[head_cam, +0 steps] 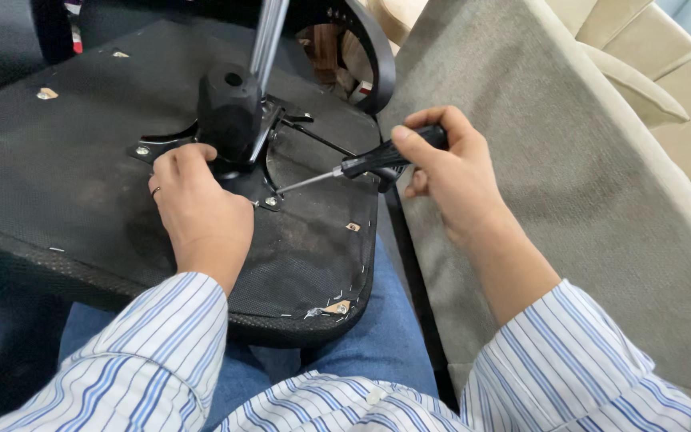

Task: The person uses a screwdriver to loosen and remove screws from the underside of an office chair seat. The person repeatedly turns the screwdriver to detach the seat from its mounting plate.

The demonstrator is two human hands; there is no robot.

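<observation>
Item: upturned chair seat [81,168], black fabric underside, resting across your lap, front edge toward you. Your left hand [201,208] lies curled on the metal mounting plate [261,180], fingers against the black mechanism housing [229,108]. Your right hand [449,172] is closed around the screwdriver [361,166]; its tip meets a screw [270,202] at the plate's near corner. Grey sofa [569,176] crowds the seat's right edge; open fabric lies left.

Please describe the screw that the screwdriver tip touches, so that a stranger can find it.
Find the upturned black chair seat on the person's lap, then the metal plate at its centre. The screw sits at the plate's near corner, alone under the screwdriver tip.
</observation>
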